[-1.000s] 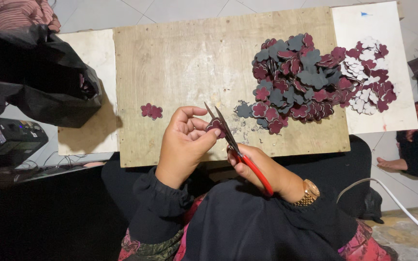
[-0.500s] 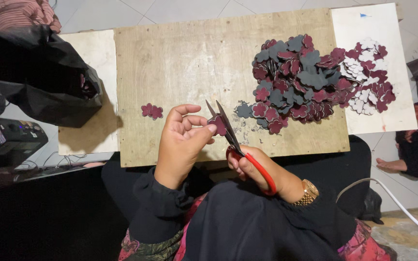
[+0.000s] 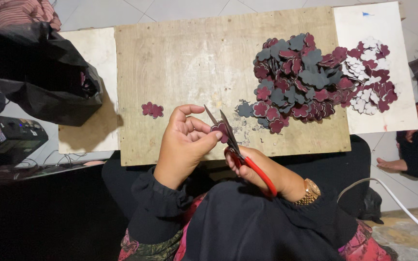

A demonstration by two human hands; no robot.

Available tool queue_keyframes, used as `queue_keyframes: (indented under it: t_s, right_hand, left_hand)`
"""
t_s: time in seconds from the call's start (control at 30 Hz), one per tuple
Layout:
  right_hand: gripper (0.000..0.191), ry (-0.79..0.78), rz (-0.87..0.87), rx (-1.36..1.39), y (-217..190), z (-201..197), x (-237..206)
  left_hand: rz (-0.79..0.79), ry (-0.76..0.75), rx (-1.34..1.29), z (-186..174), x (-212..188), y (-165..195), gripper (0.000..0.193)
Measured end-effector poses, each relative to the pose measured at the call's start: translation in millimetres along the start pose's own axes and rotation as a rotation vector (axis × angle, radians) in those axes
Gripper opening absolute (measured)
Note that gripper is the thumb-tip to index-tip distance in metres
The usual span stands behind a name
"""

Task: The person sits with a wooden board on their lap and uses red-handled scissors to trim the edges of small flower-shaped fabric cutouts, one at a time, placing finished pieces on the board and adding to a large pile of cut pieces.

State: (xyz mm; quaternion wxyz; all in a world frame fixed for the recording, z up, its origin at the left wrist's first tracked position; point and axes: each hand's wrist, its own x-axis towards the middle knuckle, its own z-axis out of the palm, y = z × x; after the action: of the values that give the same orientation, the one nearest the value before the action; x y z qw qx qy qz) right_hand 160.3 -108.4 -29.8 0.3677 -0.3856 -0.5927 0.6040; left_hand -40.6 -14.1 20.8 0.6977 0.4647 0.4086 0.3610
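My left hand (image 3: 185, 144) pinches a small maroon flower-shaped cutout (image 3: 220, 129) between thumb and fingertips, above the near edge of a wooden board (image 3: 185, 63). My right hand (image 3: 260, 171) grips red-handled scissors (image 3: 240, 150), whose blades are parted around the cutout. A gold watch (image 3: 309, 190) sits on my right wrist. A large heap of maroon, grey and white flower cutouts (image 3: 310, 79) lies on the board's right side. A separate small maroon cutout (image 3: 152, 109) lies on the left of the board.
A black plastic bag (image 3: 39, 77) sits at the left over a white board (image 3: 90, 72). Another white board (image 3: 378, 29) lies at the right under part of the heap. Another person's bare foot (image 3: 393, 165) and a white cable (image 3: 397, 203) are at the right.
My left hand has turned the cutout slightly and its fingers have shifted. The scissors stay at the cutout with the blades still parted.
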Motion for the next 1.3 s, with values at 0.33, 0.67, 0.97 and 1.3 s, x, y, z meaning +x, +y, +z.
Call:
queue_keyframes:
  t_s: [0.33, 0.67, 0.97, 1.3]
  right_hand:
    - [0.073, 0.075, 0.010, -0.111, 5.1, -0.1, -1.3]
    - [0.077, 0.059, -0.016, 0.260, 10.8, 7.9, -7.8]
    - [0.086, 0.101, -0.008, 0.294, 13.6, 8.0, -7.8]
    - [0.080, 0.187, -0.013, 0.074, 9.5, 8.8, -6.2]
  left_hand:
    - [0.042, -0.013, -0.047, -0.1, 3.4, -12.7, 0.051]
    - [-0.080, -0.221, -0.253, 10.3, -3.4, -18.2, 0.019]
    - [-0.019, -0.235, -0.148, 11.6, -1.3, -19.1, 0.010]
    - [0.035, -0.153, -0.036, 15.0, -1.1, -25.7, 0.009]
